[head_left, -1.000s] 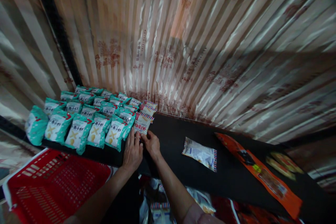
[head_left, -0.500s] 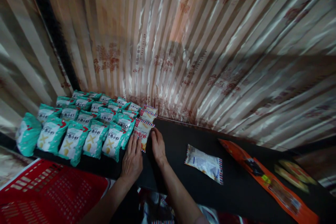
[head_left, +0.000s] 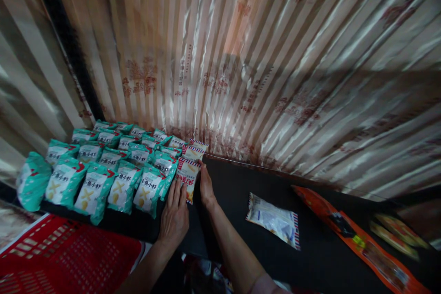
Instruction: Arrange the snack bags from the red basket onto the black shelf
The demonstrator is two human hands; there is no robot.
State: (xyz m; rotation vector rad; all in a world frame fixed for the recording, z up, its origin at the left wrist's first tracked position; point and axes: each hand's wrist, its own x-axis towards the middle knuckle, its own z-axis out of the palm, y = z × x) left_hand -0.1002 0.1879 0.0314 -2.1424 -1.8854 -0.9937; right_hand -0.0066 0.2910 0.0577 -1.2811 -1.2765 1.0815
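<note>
A small snack bag (head_left: 190, 175) with striped ends and red lettering stands at the right end of a packed group of green snack bags (head_left: 150, 188). My left hand (head_left: 175, 213) rests its outstretched fingers on the bag's lower left front. Along its right edge, my right hand (head_left: 206, 186) lies with fingers straight against the side. Both hands are open, touching the bag from two sides; the thumbs are mostly hidden. Right behind it are similar striped bags (head_left: 195, 150).
Another striped bag (head_left: 274, 219) lies flat on the black shelf (head_left: 230, 188). Farther right are a long orange packet (head_left: 361, 243) and yellowish packets (head_left: 396, 234). A red basket (head_left: 79, 257) stands below left. Ribbed, printed sheeting (head_left: 220, 55) backs the shelf.
The view has shifted slightly. My right hand sits a little higher along the bag's right edge; my left fingers remain on its front.
</note>
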